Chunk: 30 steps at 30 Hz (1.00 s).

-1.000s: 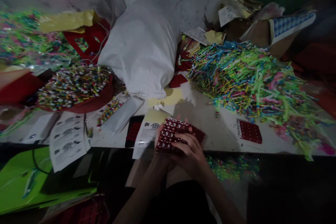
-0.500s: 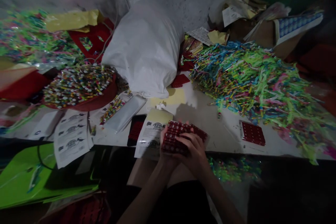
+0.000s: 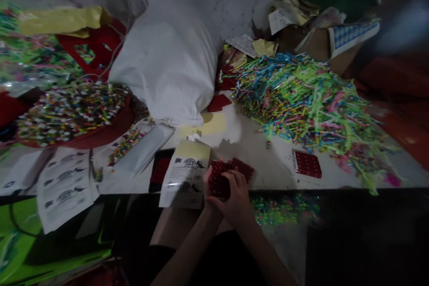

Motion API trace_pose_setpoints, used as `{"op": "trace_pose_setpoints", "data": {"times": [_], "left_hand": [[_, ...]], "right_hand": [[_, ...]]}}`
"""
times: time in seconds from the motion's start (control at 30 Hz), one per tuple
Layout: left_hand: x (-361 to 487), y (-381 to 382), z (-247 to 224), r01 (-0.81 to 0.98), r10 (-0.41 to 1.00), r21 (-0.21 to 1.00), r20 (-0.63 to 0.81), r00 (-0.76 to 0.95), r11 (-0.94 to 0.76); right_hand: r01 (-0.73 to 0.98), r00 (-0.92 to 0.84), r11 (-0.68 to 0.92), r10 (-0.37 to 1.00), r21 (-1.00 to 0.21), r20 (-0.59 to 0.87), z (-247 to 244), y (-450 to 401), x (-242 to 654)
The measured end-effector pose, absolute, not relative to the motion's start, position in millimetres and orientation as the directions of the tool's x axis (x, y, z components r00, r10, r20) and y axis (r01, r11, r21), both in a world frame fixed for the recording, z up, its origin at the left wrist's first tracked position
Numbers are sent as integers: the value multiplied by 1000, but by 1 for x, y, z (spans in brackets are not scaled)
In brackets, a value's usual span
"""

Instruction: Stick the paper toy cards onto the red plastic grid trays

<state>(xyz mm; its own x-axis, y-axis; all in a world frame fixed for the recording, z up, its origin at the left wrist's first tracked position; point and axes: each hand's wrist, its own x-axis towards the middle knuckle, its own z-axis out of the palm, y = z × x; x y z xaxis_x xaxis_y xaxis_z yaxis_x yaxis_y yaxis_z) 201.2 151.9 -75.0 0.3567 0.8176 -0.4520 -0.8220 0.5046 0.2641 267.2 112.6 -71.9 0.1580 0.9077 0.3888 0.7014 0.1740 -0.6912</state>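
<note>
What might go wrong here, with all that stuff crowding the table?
The red pieces between the left hand and right hand might slip and drop past the nearby edge of the table. The printed sheets at far left overhang that edge, so a nudge could send them down. And the red basin is heaped high; a bump might spill some.

Wall [image 3: 234, 0]: grey, mottled, pinkish at upper left. Tabletop [image 3: 278, 170]: one, pale, long, below the wall. Light: dim, uneven; lower right corner in deep shadow.
</note>
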Motion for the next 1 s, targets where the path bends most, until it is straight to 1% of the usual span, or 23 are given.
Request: {"op": "trace_pose_setpoints", "data": {"times": [0.07,0.17,0.23,0.3,0.33,0.4,0.43,0.47,0.53,0.57,0.6,0.67,0.77,0.9,1.0], "left_hand": [[200,155,-74,-820,809,262,-471,352,509],[198,159,-71,-720,738,263,-468,486,642],[199,161,-70,-637,696,308,-464,549,707],[203,162,-72,-580,675,349,-450,585,736],[205,162,-75,-554,658,356,-443,609,752],[207,162,-80,-508,634,380,-431,642,773],[205,161,-82,-491,636,409,-422,645,769],[202,160,-83,-476,648,449,-411,641,756],[188,157,-82,-448,682,544,-370,631,710],[178,154,-80,-426,691,589,-349,633,687],[166,151,-78,-400,696,628,-336,634,668],[137,146,-77,-350,713,691,-343,611,632],[92,139,-88,-332,757,724,-394,521,605],[39,134,-116,-350,757,692,-453,470,632],[15,130,-128,-384,727,629,-485,485,676]], "right_hand": [[711,51,257,909,-654,413,-75,112,276],[730,-137,393,886,-560,444,-82,107,297],[746,-202,436,868,-502,453,-86,100,312],[787,-214,450,842,-423,495,-89,92,329],[824,-194,430,826,-369,530,-90,87,339],[925,-90,291,790,-243,606,-90,77,364],[966,-13,174,772,-192,635,-90,73,380],[989,88,13,749,-147,657,-88,70,398],[980,199,-134,717,-147,669,-83,66,437],[963,258,-245,694,-116,672,-81,65,457],[947,290,-310,701,-88,651,-80,65,475],[926,312,-375,722,-30,618,-83,67,506],[929,278,-365,787,52,550,-101,72,532],[936,270,-342,856,90,440,-132,80,539],[938,285,-343,853,57,438,-143,89,539]]}}
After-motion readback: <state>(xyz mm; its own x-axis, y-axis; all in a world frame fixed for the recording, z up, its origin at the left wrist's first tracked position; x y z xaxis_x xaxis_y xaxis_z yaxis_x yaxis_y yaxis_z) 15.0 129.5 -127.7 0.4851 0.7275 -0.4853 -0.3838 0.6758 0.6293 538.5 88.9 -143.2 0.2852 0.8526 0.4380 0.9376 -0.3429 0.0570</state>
